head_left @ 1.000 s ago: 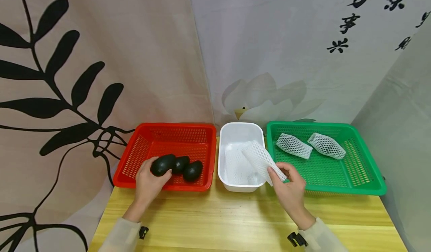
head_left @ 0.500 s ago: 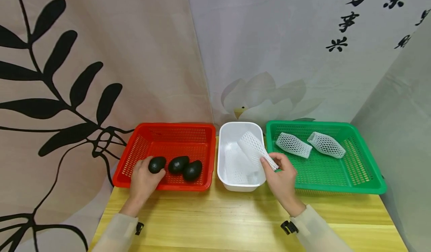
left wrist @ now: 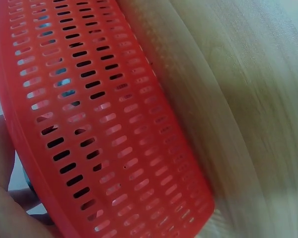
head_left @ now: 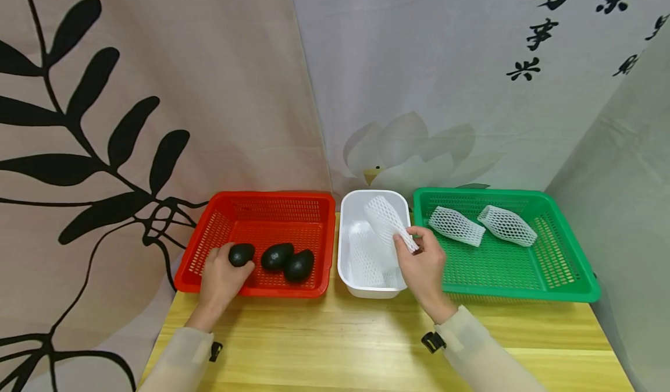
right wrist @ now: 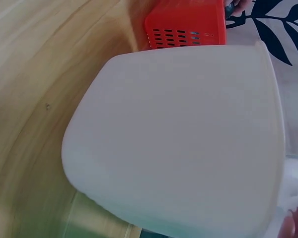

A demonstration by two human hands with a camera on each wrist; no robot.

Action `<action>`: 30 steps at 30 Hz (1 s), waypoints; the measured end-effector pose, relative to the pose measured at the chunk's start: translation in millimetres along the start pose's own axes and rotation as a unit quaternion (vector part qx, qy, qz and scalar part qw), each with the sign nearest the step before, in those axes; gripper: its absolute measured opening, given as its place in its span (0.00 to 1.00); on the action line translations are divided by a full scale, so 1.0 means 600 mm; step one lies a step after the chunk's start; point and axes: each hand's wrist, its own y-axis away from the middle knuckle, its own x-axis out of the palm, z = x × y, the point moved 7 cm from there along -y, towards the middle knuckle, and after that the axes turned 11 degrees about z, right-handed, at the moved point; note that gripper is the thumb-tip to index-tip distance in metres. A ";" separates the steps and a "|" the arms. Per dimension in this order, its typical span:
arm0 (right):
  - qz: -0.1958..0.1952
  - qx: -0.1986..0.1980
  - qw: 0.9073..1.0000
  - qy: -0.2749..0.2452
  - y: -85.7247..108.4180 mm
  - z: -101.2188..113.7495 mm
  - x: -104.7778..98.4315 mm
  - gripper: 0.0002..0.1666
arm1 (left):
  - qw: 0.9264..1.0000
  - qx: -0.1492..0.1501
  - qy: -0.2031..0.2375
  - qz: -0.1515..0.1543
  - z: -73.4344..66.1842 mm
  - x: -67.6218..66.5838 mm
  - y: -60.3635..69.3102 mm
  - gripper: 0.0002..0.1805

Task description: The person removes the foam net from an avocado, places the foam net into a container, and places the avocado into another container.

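In the head view, my left hand [head_left: 222, 278] grips a dark avocado [head_left: 241, 255] at the left front of the red basket [head_left: 272, 206]. Two more avocados [head_left: 277, 257] lie to its right in that basket. My right hand [head_left: 425, 264] pinches the lower end of a white foam net sleeve [head_left: 386, 217], which slants up and left over the white bin [head_left: 371, 293]. The left wrist view shows mostly the basket's side, with part of the left hand [left wrist: 10, 193] at the edge. Only fingertips of the right hand [right wrist: 294, 225] appear in the right wrist view.
A green basket [head_left: 508, 294] on the right holds two more foam net sleeves [head_left: 457, 226]. A mesh-like texture shows at the white bin's bottom; I cannot tell what it is. All containers stand on a wooden table [head_left: 324, 345] before a printed cloth backdrop [head_left: 251, 89].
My left hand has drawn its avocado left, apart from the other two. My right hand has moved left and slightly up with the foam net sleeve, further over the white bin.
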 end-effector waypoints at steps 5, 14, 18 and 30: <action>0.000 0.026 1.000 0.009 -0.007 0.000 0.009 0.15 | 1.000 -0.003 0.000 0.002 0.003 -0.001 -0.001 0.31; 0.071 0.123 0.989 0.037 -0.010 -0.017 0.031 0.21 | 1.000 -0.004 -0.006 -0.003 0.010 0.002 -0.002 0.31; 0.113 0.115 0.985 0.052 -0.004 -0.019 0.038 0.20 | 1.000 -0.007 -0.007 0.000 0.013 0.002 -0.004 0.31; 0.090 -0.037 0.992 0.079 -0.016 -0.004 0.010 0.11 | 0.998 -0.027 -0.021 0.053 0.017 0.006 -0.010 0.37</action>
